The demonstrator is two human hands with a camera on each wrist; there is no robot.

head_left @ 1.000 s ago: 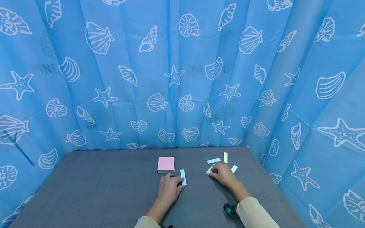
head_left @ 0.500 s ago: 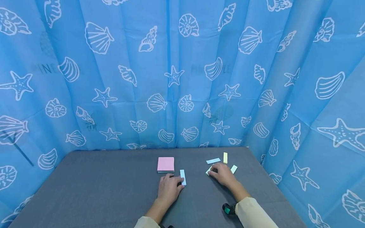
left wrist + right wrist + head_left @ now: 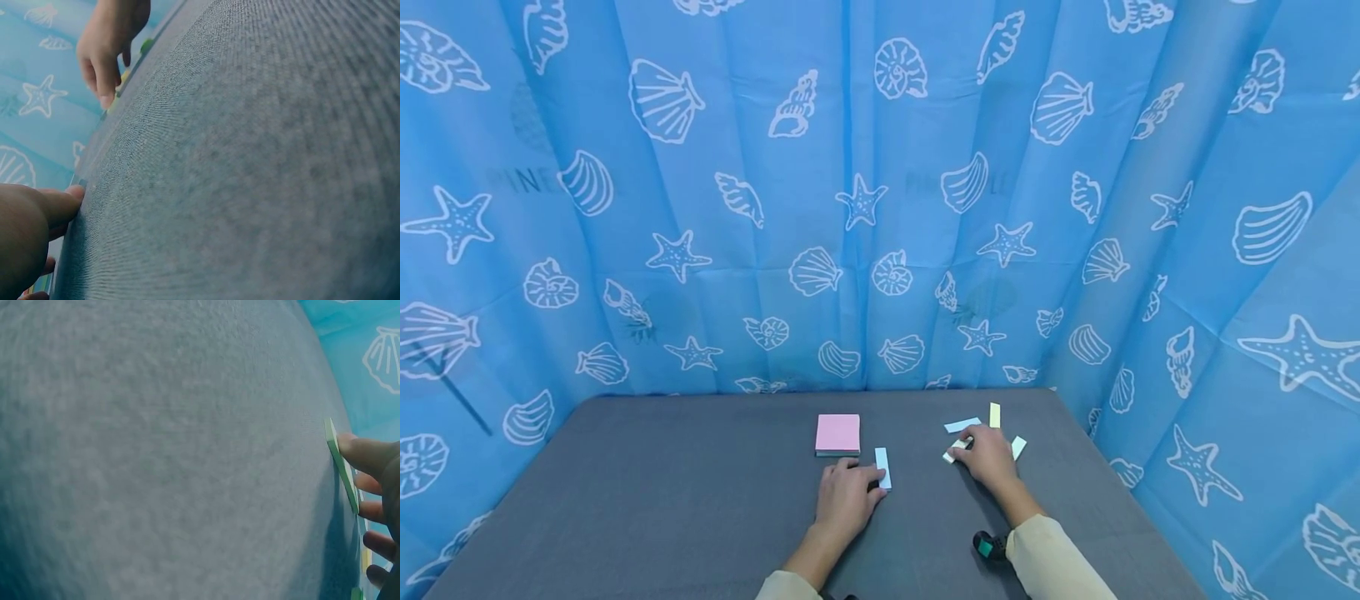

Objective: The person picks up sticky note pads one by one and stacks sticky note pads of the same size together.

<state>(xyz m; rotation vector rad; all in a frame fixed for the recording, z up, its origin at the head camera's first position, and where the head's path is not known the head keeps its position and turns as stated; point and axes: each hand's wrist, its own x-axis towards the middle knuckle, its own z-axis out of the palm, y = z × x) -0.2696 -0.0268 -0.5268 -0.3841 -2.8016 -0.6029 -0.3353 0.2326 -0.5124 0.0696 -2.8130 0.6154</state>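
Observation:
My right hand (image 3: 990,458) pinches a pale green sticky-note strip (image 3: 340,469) between thumb and fingers. In the right wrist view the strip stands tilted close over the cloth, with a shadow beneath it. My left hand (image 3: 844,498) holds a light blue sticky-note strip (image 3: 882,460) by its near half, index finger on its side and thumb at its near end. In the left wrist view this thumb hides most of that strip. Just behind my left hand lies a square pad of sticky notes (image 3: 838,432), pink on top with other colours in the layers below.
Around my right hand lie another blue strip (image 3: 962,425), a yellow strip (image 3: 995,414) and a second pale green strip (image 3: 1018,447). A grey cloth (image 3: 662,492) covers the table. Blue shell-print curtains (image 3: 760,208) stand behind it and along the right.
My right wrist has swung a little to the left, and the pale green strip in its fingers has turned slightly. The left hand and its blue strip stay put.

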